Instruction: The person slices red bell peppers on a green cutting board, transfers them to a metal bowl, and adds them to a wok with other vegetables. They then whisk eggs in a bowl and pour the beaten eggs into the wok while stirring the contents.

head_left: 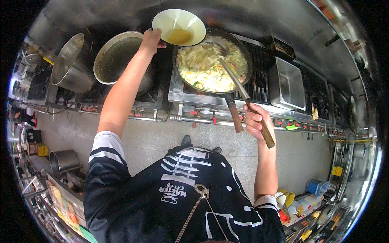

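My left hand (152, 40) grips the rim of a pale bowl (168, 22), which is tilted and has some yellowish liquid (180, 37) in its bottom. The bowl overlaps the upper left edge of a large dark pan (248, 75) on the stove. Chopped, pale yellow and green food with orange bits (202, 77) fills the pan. My right hand (257, 120) is closed around the wooden handle of a long metal ladle (234, 77), whose head rests in the food. The pan's own wooden handle (235, 117) points toward me, beside my right hand.
Left of the pan stand a large pot (115, 60) of dark liquid and a tall metal pot (69, 65). A rectangular metal container (288, 83) sits on the right burners. Red-handled gas valves (214, 115) line the stove front. Behind me at right is a blue crate (317, 187).
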Demonstrator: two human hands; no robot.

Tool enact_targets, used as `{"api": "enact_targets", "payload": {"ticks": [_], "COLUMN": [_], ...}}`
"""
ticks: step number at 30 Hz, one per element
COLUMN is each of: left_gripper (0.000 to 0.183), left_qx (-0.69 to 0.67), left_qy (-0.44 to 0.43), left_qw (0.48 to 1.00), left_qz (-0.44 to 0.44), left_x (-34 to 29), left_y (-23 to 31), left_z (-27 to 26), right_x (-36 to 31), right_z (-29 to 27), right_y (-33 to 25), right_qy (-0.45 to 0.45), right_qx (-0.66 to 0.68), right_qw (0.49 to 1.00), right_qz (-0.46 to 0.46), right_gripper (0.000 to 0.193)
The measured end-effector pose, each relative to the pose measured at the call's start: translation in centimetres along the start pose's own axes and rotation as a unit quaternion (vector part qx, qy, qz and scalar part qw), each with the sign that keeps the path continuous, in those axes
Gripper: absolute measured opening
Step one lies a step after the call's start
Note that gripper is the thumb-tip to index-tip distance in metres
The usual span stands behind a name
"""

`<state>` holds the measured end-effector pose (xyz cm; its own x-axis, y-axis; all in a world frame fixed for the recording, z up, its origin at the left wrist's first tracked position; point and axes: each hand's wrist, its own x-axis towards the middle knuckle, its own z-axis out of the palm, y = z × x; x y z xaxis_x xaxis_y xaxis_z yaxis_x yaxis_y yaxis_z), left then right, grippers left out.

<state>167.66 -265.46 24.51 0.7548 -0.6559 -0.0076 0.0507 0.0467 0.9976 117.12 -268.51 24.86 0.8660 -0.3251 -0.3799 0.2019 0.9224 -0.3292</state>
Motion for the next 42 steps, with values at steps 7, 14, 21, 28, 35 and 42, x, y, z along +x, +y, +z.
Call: {"api": "enact_targets", "payload": {"ticks": [7, 14, 21, 28, 35, 42], "left_gripper": [0.044, 0.045, 0.044, 0.044, 0.047, 0.047], "left_qx": [0.08, 0.139, 0.168, 0.176, 0.168, 0.171], "left_qy": [-0.008, 0.044, 0.056, 0.039, 0.033, 0.018], "left_qw": [0.996, 0.989, 0.984, 0.983, 0.985, 0.985], "left_qz": [-0.024, 0.011, 0.012, 0.019, -0.013, -0.009], "left_x": [2.6, 4.1, 5.3, 6.6, 6.8, 6.5], "left_y": [-1.3, -1.6, -0.4, -1.0, -1.1, -2.4], "left_z": [0.7, 3.2, 4.5, 2.6, 2.2, 2.3], "right_x": [-3.8, -7.0, -9.2, -12.9, -11.9, -5.4], "right_z": [1.3, -0.1, -0.2, 3.7, 0.8, -2.7], "right_y": [-1.7, -0.1, 3.0, 4.3, 4.6, 5.5], "right_qy": [0.146, 0.334, 0.356, 0.327, 0.288, 0.29], "right_qx": [-0.208, -0.564, -0.742, -0.729, -0.839, -0.873], "right_qw": [0.965, 0.753, 0.564, 0.6, 0.461, 0.388], "right_qz": [-0.058, -0.066, -0.066, 0.032, 0.004, -0.046], "right_gripper": [0.023, 0.027, 0.027, 0.027, 0.031, 0.034]}}
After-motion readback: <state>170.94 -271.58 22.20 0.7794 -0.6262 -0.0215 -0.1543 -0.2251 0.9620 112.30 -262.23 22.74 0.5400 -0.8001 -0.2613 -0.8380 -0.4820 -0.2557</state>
